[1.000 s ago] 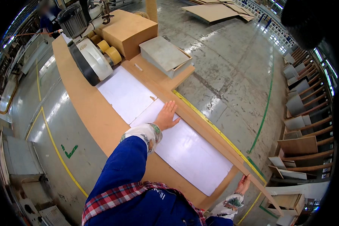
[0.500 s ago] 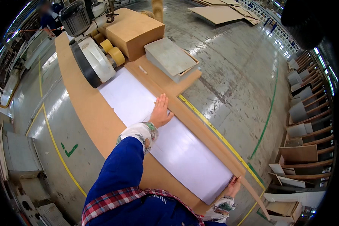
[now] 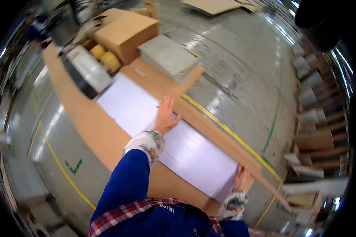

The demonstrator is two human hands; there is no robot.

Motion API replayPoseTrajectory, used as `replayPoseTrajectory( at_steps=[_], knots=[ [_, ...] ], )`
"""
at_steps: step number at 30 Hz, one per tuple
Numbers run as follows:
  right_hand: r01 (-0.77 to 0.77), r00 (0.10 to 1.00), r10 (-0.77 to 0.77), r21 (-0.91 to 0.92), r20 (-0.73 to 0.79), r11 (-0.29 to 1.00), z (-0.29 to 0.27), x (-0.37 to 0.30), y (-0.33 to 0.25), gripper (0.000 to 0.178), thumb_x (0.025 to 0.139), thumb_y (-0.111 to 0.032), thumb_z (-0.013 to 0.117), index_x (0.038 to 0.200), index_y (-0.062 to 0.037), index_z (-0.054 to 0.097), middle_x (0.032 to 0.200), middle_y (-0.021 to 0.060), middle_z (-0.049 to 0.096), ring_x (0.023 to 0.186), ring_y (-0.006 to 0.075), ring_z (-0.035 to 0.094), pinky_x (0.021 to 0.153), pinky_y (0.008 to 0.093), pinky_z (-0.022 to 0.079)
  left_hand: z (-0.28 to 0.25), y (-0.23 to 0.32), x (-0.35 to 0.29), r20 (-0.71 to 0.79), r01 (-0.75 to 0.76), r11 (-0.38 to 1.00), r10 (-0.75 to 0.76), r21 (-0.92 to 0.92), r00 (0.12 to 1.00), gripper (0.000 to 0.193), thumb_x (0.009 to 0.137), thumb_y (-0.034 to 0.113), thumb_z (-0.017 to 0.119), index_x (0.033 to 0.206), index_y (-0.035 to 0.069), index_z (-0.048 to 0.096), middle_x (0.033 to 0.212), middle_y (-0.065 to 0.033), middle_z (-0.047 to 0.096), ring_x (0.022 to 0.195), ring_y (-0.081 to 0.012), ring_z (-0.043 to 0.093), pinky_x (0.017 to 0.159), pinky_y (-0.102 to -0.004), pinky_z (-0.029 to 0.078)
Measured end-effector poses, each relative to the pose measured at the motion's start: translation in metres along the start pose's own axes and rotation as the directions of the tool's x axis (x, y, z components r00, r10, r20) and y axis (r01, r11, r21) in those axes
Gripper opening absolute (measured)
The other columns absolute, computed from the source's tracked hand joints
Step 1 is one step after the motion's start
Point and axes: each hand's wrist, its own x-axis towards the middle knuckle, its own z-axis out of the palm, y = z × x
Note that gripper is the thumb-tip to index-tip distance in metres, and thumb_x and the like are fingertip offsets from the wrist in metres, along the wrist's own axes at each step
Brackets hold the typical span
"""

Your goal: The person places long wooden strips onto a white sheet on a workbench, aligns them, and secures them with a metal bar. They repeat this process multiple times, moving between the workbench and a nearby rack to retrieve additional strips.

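A long white panel (image 3: 203, 152) lies flat on the brown board worktop (image 3: 93, 128), its long side along a raised brown wooden guide strip (image 3: 213, 136). The panel's far end reaches a machine with a white and black housing (image 3: 87, 71) and yellow rollers (image 3: 110, 62). My left hand (image 3: 167, 117) rests on the panel, fingers stretched and thumb apart, its tips close to the strip. At the panel's near end, by the corner against the strip, my right hand (image 3: 240, 179) touches the edge with fingers extended; part of it is blurred.
A brown box (image 3: 126, 33) and a stack of grey panels (image 3: 170, 53) stand beside the rollers, past the strip. Racks of boards (image 3: 320, 138) line the right side. Yellow floor lines (image 3: 229, 140) run beside the worktop. Another person (image 3: 35, 29) is at far left.
The white panel has slid a little along the strip toward the machine, with my right hand following its end. My left thumb is spread wider. The whole view has shifted and blurred.
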Motion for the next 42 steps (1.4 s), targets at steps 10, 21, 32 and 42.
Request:
replayPoseTrajectory(
  at_steps=[10,21,32,42],
  knots=[
    [-0.111,0.991,0.082,-0.321,-0.102,0.941,0.053,0.000,0.036,0.034,0.089,-0.032,0.055,0.085,0.0012,0.060,0.074,0.0092,0.064,0.058,0.0131,0.061,0.050,0.0236,0.051,0.009,-0.010,0.006,0.158,0.008,0.972,-0.046,0.235,0.986,0.065,0.083,0.045,0.052,0.136,0.011,0.037,0.145,-0.0112,0.029,0.137,-0.0275,0.017,0.109,-0.0486,0.007],
    [-0.139,0.968,0.205,-0.369,0.146,0.919,0.031,-0.228,0.068,0.018,0.087,-0.021,0.056,0.082,-0.0038,0.059,0.072,0.0051,0.063,0.058,0.0108,0.058,0.050,0.0250,0.048,-0.023,0.008,-0.002,0.354,-0.282,0.706,0.047,0.650,0.934,0.051,0.091,0.045,0.038,0.131,0.015,0.042,0.139,-0.0099,0.037,0.129,-0.0294,0.031,0.090,-0.0510,0.035],
    [-0.387,0.791,0.150,-0.294,-0.594,0.874,-0.221,-0.471,0.132,0.017,0.086,-0.019,0.056,0.088,-0.0026,0.060,0.076,0.0072,0.066,0.061,0.0124,0.062,0.052,0.0253,0.050,0.045,-0.032,-0.084,-0.030,-0.560,0.710,0.630,0.427,0.776,0.043,0.088,0.036,0.051,0.121,0.009,0.052,0.121,-0.0213,0.050,0.111,-0.0407,0.046,0.087,-0.0557,0.038],
    [-0.214,0.905,-0.102,-0.649,-0.413,0.730,-0.374,-0.534,0.163,0.021,0.079,-0.024,0.059,0.086,-0.0052,0.064,0.076,0.0106,0.067,0.067,0.0244,0.064,0.060,0.0353,0.050,-0.041,0.291,-0.354,0.664,-0.967,0.251,0.730,-0.043,0.160,0.045,0.085,0.029,0.051,0.121,0.002,0.049,0.128,-0.0249,0.042,0.119,-0.0407,0.038,0.101,-0.0499,0.028]
  ],
)
